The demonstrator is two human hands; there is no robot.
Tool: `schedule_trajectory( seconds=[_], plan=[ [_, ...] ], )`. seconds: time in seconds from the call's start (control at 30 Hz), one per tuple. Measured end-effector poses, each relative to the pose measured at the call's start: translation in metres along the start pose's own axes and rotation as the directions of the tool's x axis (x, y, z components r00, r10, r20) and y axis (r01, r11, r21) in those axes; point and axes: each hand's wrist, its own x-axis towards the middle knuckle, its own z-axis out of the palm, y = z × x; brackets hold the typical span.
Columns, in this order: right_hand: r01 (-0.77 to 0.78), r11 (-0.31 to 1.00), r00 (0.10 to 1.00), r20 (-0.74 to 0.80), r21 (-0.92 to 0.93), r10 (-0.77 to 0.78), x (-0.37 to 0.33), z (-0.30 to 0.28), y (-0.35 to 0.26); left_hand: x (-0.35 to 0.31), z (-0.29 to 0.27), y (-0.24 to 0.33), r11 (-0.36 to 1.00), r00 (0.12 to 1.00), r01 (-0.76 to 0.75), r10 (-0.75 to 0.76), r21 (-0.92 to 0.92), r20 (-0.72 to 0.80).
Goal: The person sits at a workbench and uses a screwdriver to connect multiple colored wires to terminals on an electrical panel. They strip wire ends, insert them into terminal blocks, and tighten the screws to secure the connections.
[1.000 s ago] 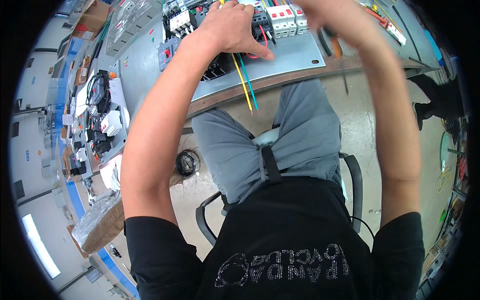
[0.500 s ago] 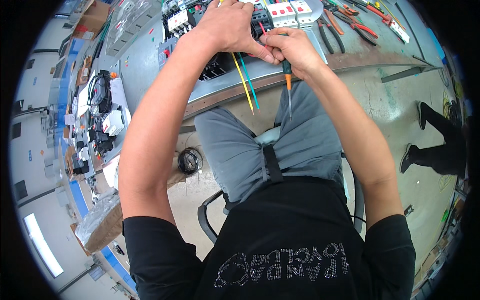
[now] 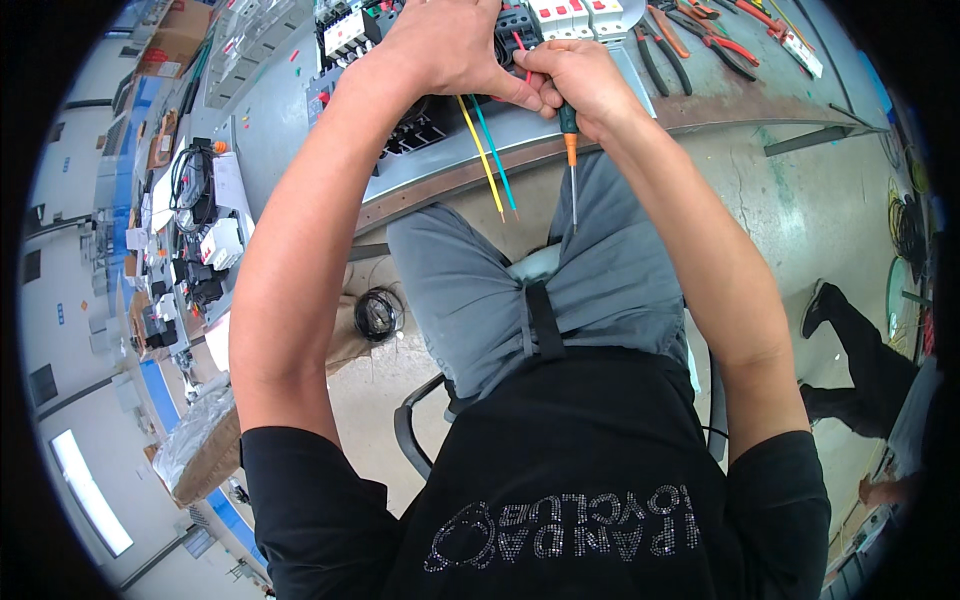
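Observation:
My left hand (image 3: 445, 45) is spread over a group of electrical components at the bench edge, thumb stretched toward my right hand; its fingertips are partly cut off by the upper edge. My right hand (image 3: 585, 80) is closed around a screwdriver (image 3: 571, 140) with a green and orange handle, its shaft pointing down toward my lap. A red wire (image 3: 522, 52) runs from a black terminal part (image 3: 513, 22) to the right fingertips, which meet the left thumb. Below my left hand, a yellow wire (image 3: 480, 155) and a green wire (image 3: 493, 155) hang past the bench edge.
White breakers with red switches (image 3: 562, 17) stand beyond my right hand. Pliers (image 3: 664, 55) and cutters (image 3: 722, 48) lie to the right on the bench (image 3: 700, 105). A black wire coil (image 3: 378, 314) rests on the floor. Another person's legs (image 3: 855, 365) show at right.
The view has shifted slightly, while both hands keep nearly the same pose at the components. The other person on the right has moved nearer in the picture, lower down.

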Motion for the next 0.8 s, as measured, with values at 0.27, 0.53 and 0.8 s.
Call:
schedule_trajectory(
  seconds=[0.27,0.53,0.8],
  plan=[
    [-0.013,0.999,0.999,0.032,-0.05,0.015,0.003,-0.006,0.002,0.003,0.003,0.0,1.0,1.0,-0.009,0.009,0.027,-0.006],
    [-0.016,1.0,0.999,0.032,0.006,0.016,-0.001,-0.004,0.006,0.004,0.003,0.0,0.999,0.999,-0.02,0.019,0.038,0.03],
    [-0.045,0.994,0.998,0.036,0.098,0.042,0.004,-0.002,0.009,0.005,0.001,0.001,0.999,0.999,-0.006,0.004,0.04,0.043]
  ],
)
